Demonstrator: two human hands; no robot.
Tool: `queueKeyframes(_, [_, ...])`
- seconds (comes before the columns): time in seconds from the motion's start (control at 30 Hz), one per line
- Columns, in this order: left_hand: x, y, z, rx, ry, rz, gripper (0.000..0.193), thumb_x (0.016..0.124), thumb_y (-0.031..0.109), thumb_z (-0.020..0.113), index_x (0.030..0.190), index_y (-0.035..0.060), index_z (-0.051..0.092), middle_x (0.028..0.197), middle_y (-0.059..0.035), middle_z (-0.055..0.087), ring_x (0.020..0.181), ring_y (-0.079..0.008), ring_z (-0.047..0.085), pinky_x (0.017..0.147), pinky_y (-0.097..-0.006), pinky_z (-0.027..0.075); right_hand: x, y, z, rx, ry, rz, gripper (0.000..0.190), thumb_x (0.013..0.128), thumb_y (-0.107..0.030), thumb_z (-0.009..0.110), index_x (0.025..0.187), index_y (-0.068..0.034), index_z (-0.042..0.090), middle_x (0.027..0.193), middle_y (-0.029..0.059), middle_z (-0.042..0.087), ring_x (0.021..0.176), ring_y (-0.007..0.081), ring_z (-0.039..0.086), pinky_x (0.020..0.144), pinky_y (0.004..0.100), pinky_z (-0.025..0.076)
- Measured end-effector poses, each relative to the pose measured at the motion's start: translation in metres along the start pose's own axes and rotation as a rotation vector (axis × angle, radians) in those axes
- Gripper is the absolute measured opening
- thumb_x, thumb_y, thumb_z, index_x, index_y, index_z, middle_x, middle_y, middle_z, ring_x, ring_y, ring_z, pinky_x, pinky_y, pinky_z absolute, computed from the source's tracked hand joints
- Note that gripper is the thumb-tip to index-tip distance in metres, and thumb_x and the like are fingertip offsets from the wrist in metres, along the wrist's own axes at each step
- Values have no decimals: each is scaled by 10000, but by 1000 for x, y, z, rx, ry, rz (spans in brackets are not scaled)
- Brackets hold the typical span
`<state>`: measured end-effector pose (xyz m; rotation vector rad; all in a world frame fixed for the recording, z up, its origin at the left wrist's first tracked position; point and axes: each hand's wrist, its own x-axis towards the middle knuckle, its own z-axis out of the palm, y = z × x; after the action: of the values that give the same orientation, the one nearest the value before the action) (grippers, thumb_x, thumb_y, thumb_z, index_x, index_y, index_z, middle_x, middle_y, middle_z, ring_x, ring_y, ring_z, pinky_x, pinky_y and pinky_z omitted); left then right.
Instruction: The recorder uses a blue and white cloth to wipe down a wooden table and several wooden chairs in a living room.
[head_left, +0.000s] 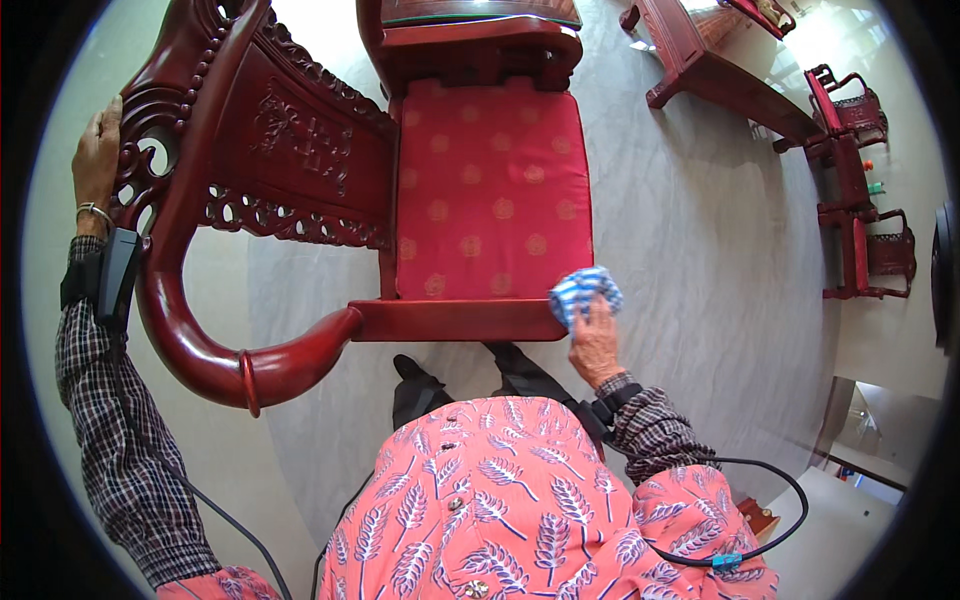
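Observation:
A carved red wooden armchair (450, 321) stands sideways before me, its curved armrest nearest to my body. Its seat carries a red cushion (487, 187) with a gold flower pattern. My right hand (596, 341) holds a crumpled blue-and-white striped cloth (585, 292) at the right front corner of the seat, by the cushion's edge. My left hand (97, 150) rests against the back of the carved backrest (300, 142), at its outer top rail. The fingertips of my left hand lie on the wood, partly turned away.
Behind the armchair stands a glass-topped wooden side table (480, 11). A long red wooden table (727, 82) is at the upper right, with more carved chairs (892, 251) along the right. A black cable (795, 525) loops beside my right arm. The floor (697, 247) is grey marble-like tile.

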<state>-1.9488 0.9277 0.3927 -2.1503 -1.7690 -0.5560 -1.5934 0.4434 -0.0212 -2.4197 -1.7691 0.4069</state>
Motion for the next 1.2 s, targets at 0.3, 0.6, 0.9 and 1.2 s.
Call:
queueKeyframes(0.3, [-10,17,2,-6,44,28,497,891,497,410,1040,70,616,922,-124,662,849,-270,638,778,-353,475,60,-94,21,14,-92,-600,446,823,-202,480,1229,-17,489,1329,264,368,1260,392,342,1008,572,246])
queueKeyframes(0.6, [-14,16,0,-45,39,13,509,880,521,424,929,52,617,809,-130,651,784,-288,628,723,-376,465,86,-135,29,13,-173,-798,715,715,-224,655,1356,-92,365,1333,231,343,1262,384,304,969,554,303])
queueKeyframes(0.9, [-7,21,-3,-95,-15,57,470,890,469,447,937,33,616,829,-121,650,779,-241,615,739,-332,455,101,-199,30,11,-150,-863,607,770,-204,575,1339,-90,398,1328,224,340,1256,381,302,955,547,300])
queueKeyframes(1.2, [-33,54,-16,-358,-61,153,474,800,292,579,1170,8,496,990,-202,636,836,-245,646,748,-332,505,98,-249,26,-51,-175,-865,392,850,-194,452,1221,-95,535,1366,227,333,1277,394,300,995,561,279])
